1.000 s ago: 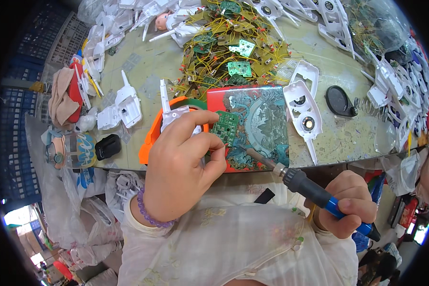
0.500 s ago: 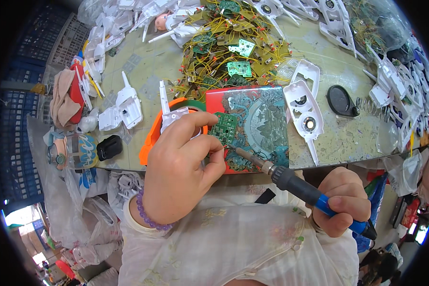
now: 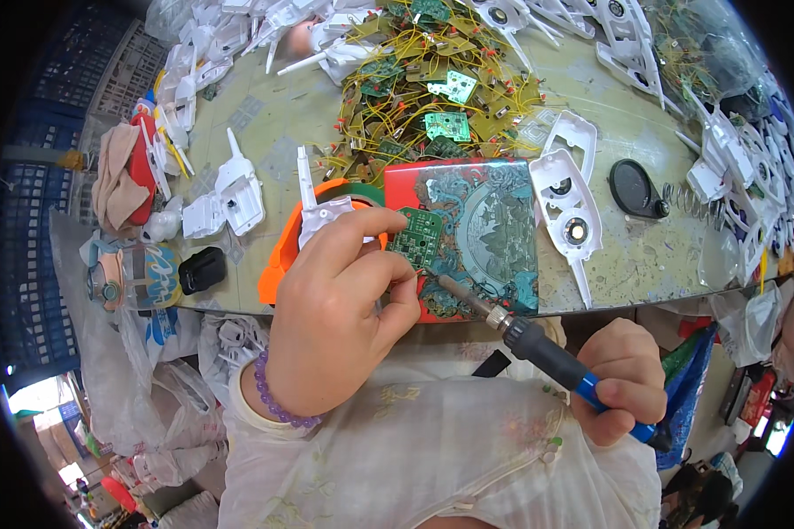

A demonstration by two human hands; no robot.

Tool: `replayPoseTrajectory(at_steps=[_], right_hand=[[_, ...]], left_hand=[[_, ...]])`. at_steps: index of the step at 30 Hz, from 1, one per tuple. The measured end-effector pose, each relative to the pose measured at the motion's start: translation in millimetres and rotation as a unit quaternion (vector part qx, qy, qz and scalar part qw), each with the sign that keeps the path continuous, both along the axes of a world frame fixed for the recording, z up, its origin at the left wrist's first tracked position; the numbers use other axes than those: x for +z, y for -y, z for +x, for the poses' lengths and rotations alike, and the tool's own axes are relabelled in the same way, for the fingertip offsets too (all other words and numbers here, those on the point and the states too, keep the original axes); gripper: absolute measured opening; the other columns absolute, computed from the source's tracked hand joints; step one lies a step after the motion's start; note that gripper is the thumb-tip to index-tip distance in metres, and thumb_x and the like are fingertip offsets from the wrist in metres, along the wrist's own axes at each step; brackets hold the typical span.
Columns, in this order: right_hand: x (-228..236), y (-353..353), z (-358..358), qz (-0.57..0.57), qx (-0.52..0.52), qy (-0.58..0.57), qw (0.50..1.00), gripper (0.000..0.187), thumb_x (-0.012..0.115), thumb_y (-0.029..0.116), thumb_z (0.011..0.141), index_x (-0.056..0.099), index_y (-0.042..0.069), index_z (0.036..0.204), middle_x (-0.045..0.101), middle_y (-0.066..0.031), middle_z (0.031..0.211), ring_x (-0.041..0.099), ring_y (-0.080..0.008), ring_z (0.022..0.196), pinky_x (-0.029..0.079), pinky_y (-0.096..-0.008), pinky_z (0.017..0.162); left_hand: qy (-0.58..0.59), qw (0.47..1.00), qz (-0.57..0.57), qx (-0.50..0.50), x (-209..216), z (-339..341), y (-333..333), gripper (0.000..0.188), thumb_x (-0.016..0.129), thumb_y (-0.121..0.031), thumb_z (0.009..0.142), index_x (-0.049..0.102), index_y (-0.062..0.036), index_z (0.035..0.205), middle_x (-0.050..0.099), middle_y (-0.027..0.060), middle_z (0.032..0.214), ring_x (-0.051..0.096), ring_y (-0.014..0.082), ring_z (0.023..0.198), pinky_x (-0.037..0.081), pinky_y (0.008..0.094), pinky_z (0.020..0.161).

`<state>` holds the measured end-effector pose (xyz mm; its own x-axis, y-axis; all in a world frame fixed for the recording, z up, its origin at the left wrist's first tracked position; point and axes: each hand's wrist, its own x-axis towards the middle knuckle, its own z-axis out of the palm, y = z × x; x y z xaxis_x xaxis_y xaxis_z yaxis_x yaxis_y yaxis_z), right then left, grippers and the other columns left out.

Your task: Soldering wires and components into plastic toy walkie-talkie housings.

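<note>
A green circuit board [image 3: 417,236] is pinched in the fingers of my left hand [image 3: 326,304], over a red book with a teal and grey patterned cover [image 3: 494,225]. My right hand [image 3: 625,379] grips a soldering iron [image 3: 547,353] by its blue and black handle. The iron's tip reaches the board's lower edge; whether it touches cannot be made out. Partly behind my left hand lie a white plastic housing [image 3: 328,219] and an orange ring-shaped holder [image 3: 278,260]. Past the book is a heap of circuit boards with yellow wires [image 3: 432,79].
Right of the book lies a white shell with round fittings [image 3: 566,207], then a black oval cover [image 3: 635,188] and a metal spring [image 3: 679,199]. White shells [image 3: 238,189] and a black object [image 3: 202,271] sit at left. More white parts are piled along the far and right sides.
My right hand and the soldering iron's handle have shifted slightly left, while the tip stays by the board. My left hand keeps its pinch on the circuit board.
</note>
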<state>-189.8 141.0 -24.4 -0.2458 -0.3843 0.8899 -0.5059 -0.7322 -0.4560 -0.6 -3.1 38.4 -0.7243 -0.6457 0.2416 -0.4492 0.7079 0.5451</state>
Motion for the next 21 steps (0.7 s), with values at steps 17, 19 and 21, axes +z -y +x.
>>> replayPoseTrajectory(at_steps=[17, 19, 21], right_hand=[[-8.2, -8.8, -1.7, -0.004, 0.030, -0.051, 0.998, 0.033, 0.059, 0.037, 0.092, 0.053, 0.005, 0.091, 0.055, -0.0044, 0.068, 0.052, -0.0150, 0.049, 0.038, -0.0256, 0.039], [-7.0, -8.8, -1.6, 0.003, 0.031, -0.052, 0.998, 0.033, 0.059, 0.037, 0.092, 0.053, 0.005, 0.091, 0.056, -0.0045, 0.068, 0.052, -0.0150, 0.049, 0.038, -0.0256, 0.039], [-6.5, -8.9, -1.4, 0.010, 0.033, -0.053, 0.998, 0.033, 0.060, 0.037, 0.091, 0.053, 0.005, 0.091, 0.056, -0.0046, 0.068, 0.052, -0.0150, 0.049, 0.038, -0.0255, 0.039]], left_hand=[[-0.014, 0.999, -0.027, -0.014, -0.9, -0.5, 0.2, 0.012, 0.069, 0.003, 0.067, 0.060, 0.0008, 0.075, 0.060, 0.0123, 0.104, 0.060, 0.0274, 0.077, 0.049, 0.0359, 0.065], [-0.014, 0.999, -0.026, -0.013, -1.5, -0.4, 0.8, 0.012, 0.069, 0.003, 0.067, 0.060, 0.0007, 0.075, 0.060, 0.0122, 0.104, 0.060, 0.0276, 0.078, 0.049, 0.0360, 0.065], [-0.011, 0.999, -0.036, -0.017, -1.2, -0.2, 1.5, 0.012, 0.069, 0.003, 0.067, 0.060, 0.0005, 0.075, 0.060, 0.0121, 0.104, 0.060, 0.0283, 0.080, 0.049, 0.0362, 0.066]])
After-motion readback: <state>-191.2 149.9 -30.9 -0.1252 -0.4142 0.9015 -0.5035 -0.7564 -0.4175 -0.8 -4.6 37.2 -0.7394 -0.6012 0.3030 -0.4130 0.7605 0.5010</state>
